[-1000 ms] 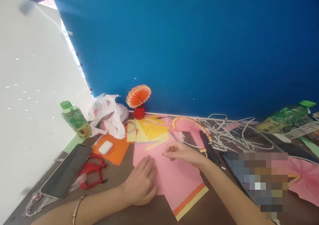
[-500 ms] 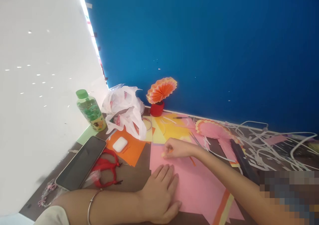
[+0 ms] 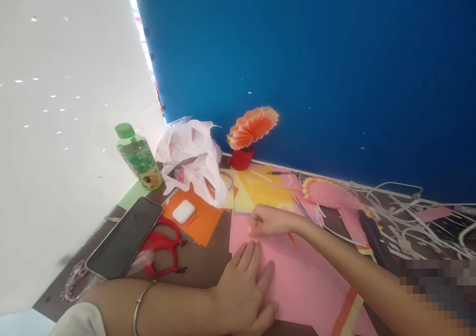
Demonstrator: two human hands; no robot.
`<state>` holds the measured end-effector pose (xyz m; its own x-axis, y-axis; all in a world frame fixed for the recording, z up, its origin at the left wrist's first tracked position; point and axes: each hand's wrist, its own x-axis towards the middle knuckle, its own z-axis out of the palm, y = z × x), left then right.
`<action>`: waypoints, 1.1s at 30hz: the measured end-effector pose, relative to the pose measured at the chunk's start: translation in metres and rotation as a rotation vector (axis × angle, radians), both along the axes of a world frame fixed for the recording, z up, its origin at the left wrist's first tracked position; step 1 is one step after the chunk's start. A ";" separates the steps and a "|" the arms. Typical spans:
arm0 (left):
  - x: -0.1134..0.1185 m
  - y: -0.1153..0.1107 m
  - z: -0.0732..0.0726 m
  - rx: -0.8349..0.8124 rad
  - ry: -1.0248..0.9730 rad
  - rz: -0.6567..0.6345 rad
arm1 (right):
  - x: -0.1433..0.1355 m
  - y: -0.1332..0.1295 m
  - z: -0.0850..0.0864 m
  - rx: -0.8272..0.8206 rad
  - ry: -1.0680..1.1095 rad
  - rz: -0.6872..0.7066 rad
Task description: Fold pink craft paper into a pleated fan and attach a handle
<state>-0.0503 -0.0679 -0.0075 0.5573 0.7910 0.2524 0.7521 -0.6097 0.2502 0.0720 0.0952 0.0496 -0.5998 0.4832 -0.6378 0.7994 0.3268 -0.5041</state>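
Observation:
My left hand lies palm down with fingers stretched out over the left edge of a pink paper sheet. A metal bangle circles its wrist. Just beyond it, my right hand is closed in a pinch over the same sheet. An orange paper strip shows beneath that hand, and a bit of orange appears between its fingers. Something small and yellowish peeks out at the fingertips. Scissors lie partly behind my right wrist, on the papers.
A phone, red straps, a white case on orange paper, a bottle and a plastic bag stand left. An orange paper fan is behind. Tangled white cables spread right; a blue wall closes the back.
The whole view has shifted, so things sit slightly further right and the back items higher. Both hands keep nearly the same pose over the pink sheet.

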 end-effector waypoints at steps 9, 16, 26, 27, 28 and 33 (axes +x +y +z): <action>0.001 -0.003 0.001 -0.017 0.029 0.039 | -0.005 -0.005 0.008 0.034 -0.058 -0.001; 0.000 -0.004 0.004 -0.096 0.040 0.047 | -0.002 -0.004 0.000 0.023 -0.085 -0.037; -0.001 -0.002 0.003 -0.097 0.020 0.053 | -0.006 -0.004 0.009 0.014 -0.109 0.001; -0.001 -0.002 0.003 -0.095 0.021 0.052 | -0.005 -0.003 0.009 -0.007 -0.093 -0.001; -0.001 -0.002 0.002 -0.092 0.022 0.050 | -0.004 -0.002 0.009 -0.028 -0.072 -0.003; -0.002 -0.002 0.000 -0.064 0.038 0.042 | -0.001 0.002 0.010 -0.128 -0.027 -0.039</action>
<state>-0.0524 -0.0697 -0.0080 0.5311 0.8279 0.1802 0.7867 -0.5608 0.2582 0.0708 0.0975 0.0596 -0.5638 0.4197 -0.7113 0.8241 0.2293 -0.5179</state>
